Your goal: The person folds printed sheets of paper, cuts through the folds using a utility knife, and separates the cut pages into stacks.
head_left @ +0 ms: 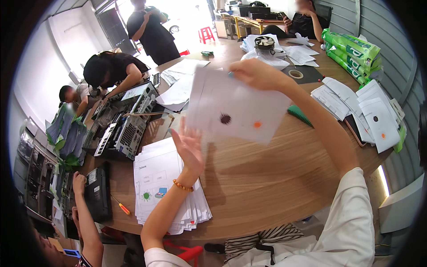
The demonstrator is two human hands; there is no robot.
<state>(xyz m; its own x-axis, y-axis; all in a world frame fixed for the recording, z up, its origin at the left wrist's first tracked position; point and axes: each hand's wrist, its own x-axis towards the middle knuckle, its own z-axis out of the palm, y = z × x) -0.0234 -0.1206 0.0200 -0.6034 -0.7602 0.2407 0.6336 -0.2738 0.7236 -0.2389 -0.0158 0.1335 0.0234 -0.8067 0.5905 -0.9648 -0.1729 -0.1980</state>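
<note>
My right hand (252, 73) pinches the top edge of a white paper sheet (240, 107), held up above the table and blurred by motion. A black splatter and an orange one are printed on it. My left hand (191, 149), a beaded bracelet at its wrist, is raised by the sheet's lower left side with fingers spread; whether the fingertips touch the paper I cannot tell. Below that hand lies a thick, uneven stack of printed sheets (153, 182), the top one showing a green splat and a small coloured picture.
Left of the stack are an opened computer case (133, 120), a black laptop (98, 196) and an orange screwdriver (122, 207). On the right lie more papers (373, 115), a phone (354, 130) and green packages (353, 51). A tape roll (296, 74) sits farther back. Several people surround the table.
</note>
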